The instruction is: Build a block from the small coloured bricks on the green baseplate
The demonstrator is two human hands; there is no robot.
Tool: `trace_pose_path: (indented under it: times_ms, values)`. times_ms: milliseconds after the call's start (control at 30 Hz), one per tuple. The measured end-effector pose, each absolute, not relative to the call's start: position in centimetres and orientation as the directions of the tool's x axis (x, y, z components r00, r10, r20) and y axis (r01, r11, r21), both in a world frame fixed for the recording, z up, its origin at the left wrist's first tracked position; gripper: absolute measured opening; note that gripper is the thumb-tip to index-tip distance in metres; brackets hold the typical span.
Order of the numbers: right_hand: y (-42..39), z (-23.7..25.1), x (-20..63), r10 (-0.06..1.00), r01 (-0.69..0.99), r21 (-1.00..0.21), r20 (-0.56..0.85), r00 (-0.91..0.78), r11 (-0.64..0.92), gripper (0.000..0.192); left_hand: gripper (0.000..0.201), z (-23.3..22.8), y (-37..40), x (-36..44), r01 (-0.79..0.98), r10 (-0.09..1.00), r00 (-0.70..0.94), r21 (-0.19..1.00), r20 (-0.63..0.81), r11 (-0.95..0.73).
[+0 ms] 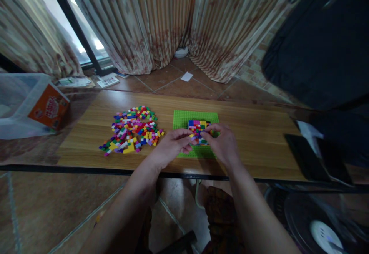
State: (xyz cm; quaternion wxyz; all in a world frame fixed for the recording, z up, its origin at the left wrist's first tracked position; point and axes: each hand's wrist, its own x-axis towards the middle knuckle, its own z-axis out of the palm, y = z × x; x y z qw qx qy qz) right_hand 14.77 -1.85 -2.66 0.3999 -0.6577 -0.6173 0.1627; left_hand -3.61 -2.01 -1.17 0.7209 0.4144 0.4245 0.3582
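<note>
A green studded baseplate [180, 117] lies on the wooden table, and a block of many-coloured toy bricks [198, 124] is built up on its middle. At the block's left side my left hand [175, 142] is closed in a pinch, with a small yellow toy brick [191, 135] at the fingertips. My right hand [223, 140] reaches over the block's right side, thumb and forefinger closed together. Whatever sits between those right fingertips is too small to make out. Both hands hide part of the block and the plate.
A spread pile of loose toy bricks [135, 127] covers the table [253, 131] left of the plate. A clear plastic bin [17, 104] stands beyond the left end. Dark flat objects [305, 158] lie at the right end. Curtains [173, 23] hang behind.
</note>
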Motion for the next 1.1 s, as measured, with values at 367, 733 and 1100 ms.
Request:
trace_pose_path:
  times_ms: [367,733,1100]
  values:
    - [-2.9,-1.2,13.3,0.929,0.529,-0.783,0.37,-0.025,0.327,0.014,0.018,-1.3,-1.8,-2.9,-0.252,0.922,0.36,0.936,-0.143,0.244]
    - [-3.0,-1.1,13.4,0.928,0.415,-0.84,0.371,-0.028,0.349,0.002,0.011,-1.7,-1.9,-2.7,-0.213,0.925,0.379,0.976,0.03,0.056]
    - [-2.8,-0.7,13.8,0.955,0.258,-0.92,0.296,-0.031,0.294,0.005,0.012,-1.0,-2.0,-2.8,-0.205,0.916,0.398,0.978,0.052,0.033]
